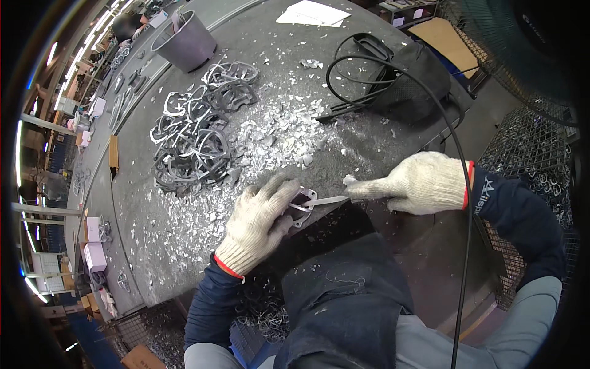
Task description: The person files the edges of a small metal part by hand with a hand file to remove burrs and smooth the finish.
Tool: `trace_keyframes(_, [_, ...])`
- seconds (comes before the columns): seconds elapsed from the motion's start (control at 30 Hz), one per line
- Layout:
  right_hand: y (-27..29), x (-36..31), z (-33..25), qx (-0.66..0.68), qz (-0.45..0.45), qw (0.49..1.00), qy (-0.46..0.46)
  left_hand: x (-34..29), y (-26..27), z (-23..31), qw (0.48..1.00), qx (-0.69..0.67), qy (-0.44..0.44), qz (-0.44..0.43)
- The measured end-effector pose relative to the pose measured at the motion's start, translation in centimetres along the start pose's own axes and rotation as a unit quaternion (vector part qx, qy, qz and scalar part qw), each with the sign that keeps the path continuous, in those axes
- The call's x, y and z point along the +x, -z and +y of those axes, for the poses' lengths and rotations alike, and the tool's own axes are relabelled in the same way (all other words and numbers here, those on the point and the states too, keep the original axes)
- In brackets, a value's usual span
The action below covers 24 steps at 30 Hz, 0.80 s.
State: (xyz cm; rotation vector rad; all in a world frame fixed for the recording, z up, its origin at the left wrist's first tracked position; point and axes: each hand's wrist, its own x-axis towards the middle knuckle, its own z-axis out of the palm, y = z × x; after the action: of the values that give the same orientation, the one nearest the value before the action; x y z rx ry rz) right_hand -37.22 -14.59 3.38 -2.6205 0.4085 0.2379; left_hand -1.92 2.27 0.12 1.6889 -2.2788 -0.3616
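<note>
Both my hands wear off-white knit gloves with red cuffs. My left hand is closed on a small metal casting, a ring-shaped frame with lugs, held at the table's near edge. My fingers cover its left part. My right hand is closed around a flat file, with the forefinger stretched along it. The file's pale narrow blade points left and reaches the casting, lying across its opening. Its handle is hidden inside the right glove.
A heap of similar metal castings lies on the grey table, beside scattered metal flakes. Behind stand a grey bucket and white papers. A black bag trails a cable past my right arm. Wire baskets stand right.
</note>
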Motion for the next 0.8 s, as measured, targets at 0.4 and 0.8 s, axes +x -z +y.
trace_keyframes(0.4, [-0.8,0.7,-2.0,0.121,-0.073,0.988,-0.063,0.0,-0.7,0.3,0.999,-0.028,0.006,0.036])
trace_keyframes(0.8, [-5.7,-2.9,-6.5,-0.108,0.087,0.986,-0.098,-0.7,-1.4,0.8,0.999,0.026,0.027,0.014])
